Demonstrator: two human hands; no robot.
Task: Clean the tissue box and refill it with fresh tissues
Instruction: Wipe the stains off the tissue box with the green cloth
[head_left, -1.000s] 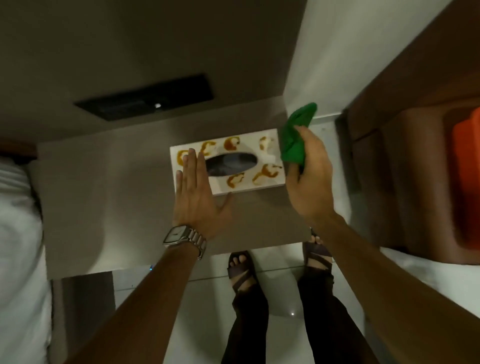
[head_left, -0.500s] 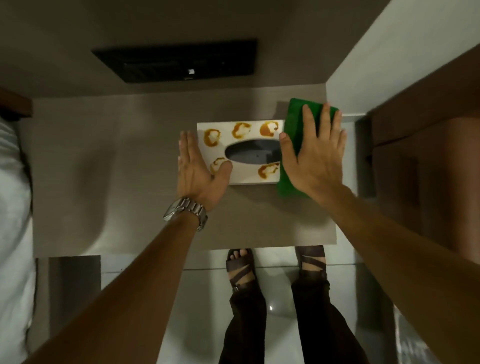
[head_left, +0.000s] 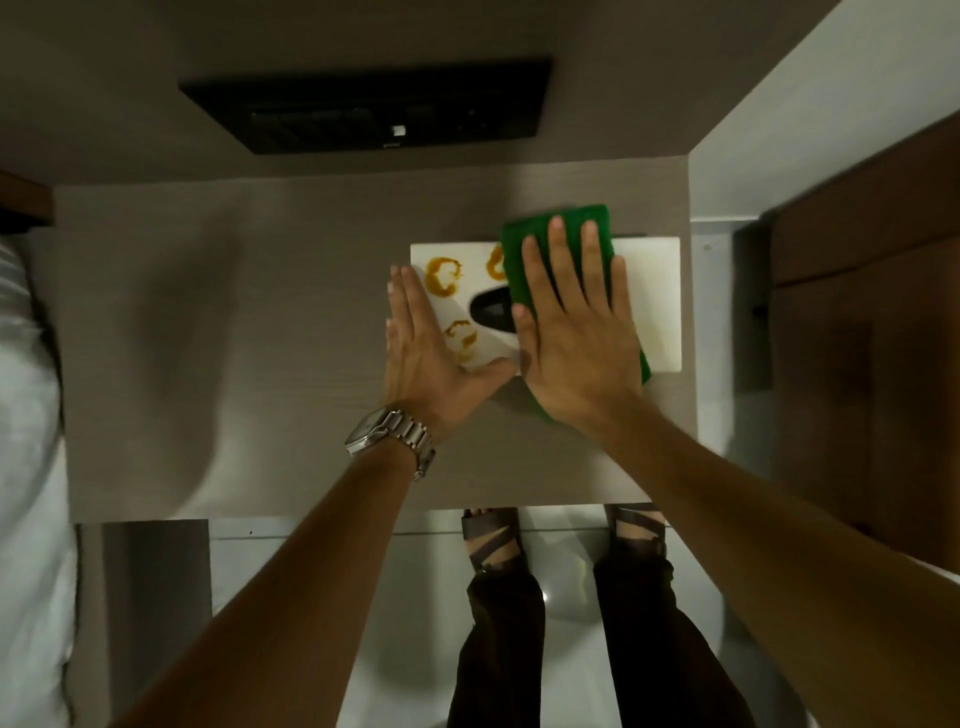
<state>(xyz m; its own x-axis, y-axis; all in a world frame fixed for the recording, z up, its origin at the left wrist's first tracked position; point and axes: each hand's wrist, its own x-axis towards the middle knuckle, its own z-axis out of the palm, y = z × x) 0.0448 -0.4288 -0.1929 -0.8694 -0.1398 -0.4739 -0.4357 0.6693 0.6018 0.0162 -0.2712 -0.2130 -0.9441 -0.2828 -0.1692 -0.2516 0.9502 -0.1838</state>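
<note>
A white tissue box (head_left: 652, 291) lies flat on a grey-brown table (head_left: 260, 338), its dark oval slot (head_left: 491, 314) partly showing. Orange-brown stains (head_left: 444, 278) mark its left half; the right part looks wiped. A green cloth (head_left: 566, 228) is spread over the box's middle, and my right hand (head_left: 576, 332) presses flat on it with the fingers apart. My left hand (head_left: 426, 348), a metal watch on its wrist, rests flat against the box's left edge and near corner. No tissues show in the slot.
A black panel (head_left: 374, 111) sits on the wall behind the table. White bedding (head_left: 26, 415) lies at the left, a brown cabinet (head_left: 883, 322) at the right. My sandalled feet (head_left: 493, 535) stand on the pale floor under the table's near edge.
My right hand brought the cloth down onto the box's right end, then slid it left to the middle. The stains on the right are gone. The left hand stayed at the left edge.
</note>
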